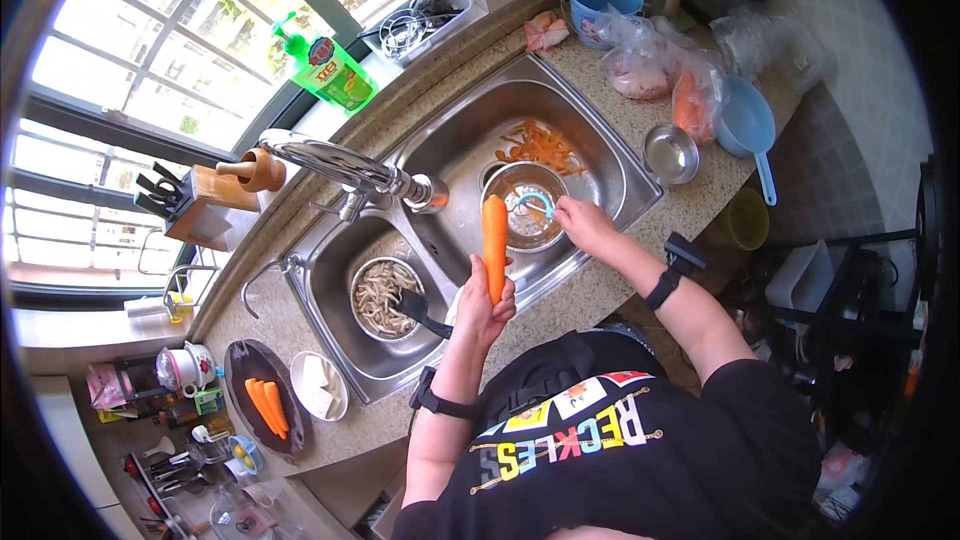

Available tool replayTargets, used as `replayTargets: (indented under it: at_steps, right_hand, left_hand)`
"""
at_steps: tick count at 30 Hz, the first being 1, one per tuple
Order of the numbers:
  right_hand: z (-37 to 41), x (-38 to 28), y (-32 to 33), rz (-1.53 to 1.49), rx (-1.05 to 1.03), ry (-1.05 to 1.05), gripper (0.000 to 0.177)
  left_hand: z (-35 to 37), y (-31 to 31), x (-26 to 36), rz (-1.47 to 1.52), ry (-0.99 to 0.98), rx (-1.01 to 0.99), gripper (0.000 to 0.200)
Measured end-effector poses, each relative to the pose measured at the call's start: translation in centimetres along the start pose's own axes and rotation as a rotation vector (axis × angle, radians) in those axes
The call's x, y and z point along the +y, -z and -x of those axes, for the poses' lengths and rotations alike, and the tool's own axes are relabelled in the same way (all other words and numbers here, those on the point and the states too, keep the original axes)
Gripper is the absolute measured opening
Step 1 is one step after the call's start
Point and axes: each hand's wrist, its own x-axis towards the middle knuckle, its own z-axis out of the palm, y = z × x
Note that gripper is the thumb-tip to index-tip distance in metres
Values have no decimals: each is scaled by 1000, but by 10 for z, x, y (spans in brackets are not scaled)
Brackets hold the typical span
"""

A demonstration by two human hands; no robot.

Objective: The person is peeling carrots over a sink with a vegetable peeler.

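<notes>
Upright in my left hand (486, 308) is a smooth orange carrot (495, 240), its lower end wrapped by my fingers. My right hand (586, 223) grips a light blue peeler (537, 204) by its handle, with the peeler's head close to the carrot's right side but apart from it. Beneath them a round metal bowl (524, 178) stands in the right basin of the steel sink (590, 125). Orange carrot peelings (545, 147) lie in that basin behind the bowl.
In the left basin stands a metal pot (380, 285) of pale strips. Carrots (266, 406) lie on a dark board (240, 365) beside a white bowl (318, 387). The faucet (345, 162) reaches over the sink. A blue ladle-like pan (745, 118) and plastic bags (650, 60) sit on the right.
</notes>
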Motion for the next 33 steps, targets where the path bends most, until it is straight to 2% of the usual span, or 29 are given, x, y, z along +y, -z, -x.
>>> replayTargets:
  at_steps: [1, 3, 5, 6, 8, 9, 11, 12, 14, 15, 16, 17, 18, 20, 21, 23, 24, 28, 30, 31, 33]
  right_hand:
    - [8, -8, 1, -107, 51, -20, 28]
    - [27, -27, 8, -125, 110, 6, 25]
    - [44, -41, 11, -279, 203, 308, 19]
    - [53, -46, 8, -278, 205, 301, 19]
    - [65, -52, 3, -165, 266, 700, 14]
    - [66, -53, 5, -166, 266, 699, 14]
    - [59, -53, 11, 28, 177, 734, 17]
    - [44, -47, 9, 88, 183, 630, 18]
    - [6, -39, 13, 290, 164, 262, 18]
    - [-14, -13, 5, 285, 112, 212, 21]
    - [-25, 8, -15, 116, 162, 191, 23]
    - [-33, 19, -28, -53, 212, 173, 26]
    - [-32, 13, -25, -51, 215, 177, 26]
    - [-17, -15, -12, -1074, -304, -303, 35]
    - [-11, -31, -2, -1073, -301, -303, 35]
    - [-3, -57, 13, -1564, -448, -408, 36]
    - [-8, -56, 4, -1657, -496, -355, 34]
    - [-18, -52, -3, -1718, -479, -344, 33]
    - [-19, -52, 1, -1640, -363, -410, 33]
    - [-18, -53, 1, -1640, -364, -410, 33]
    - [-14, -54, 0, -1395, -217, -348, 31]
  left_hand:
    - [-2, 2, -1, 3, -2, 0, 55]
    - [-7, 4, -2, 51, 21, 40, 54]
    - [-12, 11, -2, 94, 39, 27, 52]
    - [-13, 13, -3, 139, 57, 13, 50]
    - [-16, 14, -4, 203, 122, 53, 49]
    - [-16, 14, -4, 268, 178, 94, 47]
    - [-11, 12, -4, 281, 177, 102, 47]
    - [-9, 12, -4, 215, 175, 50, 47]
    - [-3, 8, -6, 131, 190, 9, 46]
    - [0, 4, -7, 127, 193, 7, 46]
    - [4, 0, -6, 115, 174, -14, 45]
    - [5, -2, -3, 102, 154, -36, 45]
    - [6, -3, -2, 108, 131, -52, 46]
    - [2, 3, -2, 174, 152, -116, 47]
    - [-1, 6, -2, 236, 173, -182, 47]
    - [-5, 9, -2, 245, 210, -232, 48]
    - [-4, 6, 0, 252, 246, -280, 49]
    - [4, -13, 0, 139, 205, -160, 50]
    - [7, -17, -4, -19, 47, -24, 50]
    - [6, -13, -5, -18, 46, -23, 50]
    - [-2, -5, -7, -22, 2, 23, 46]
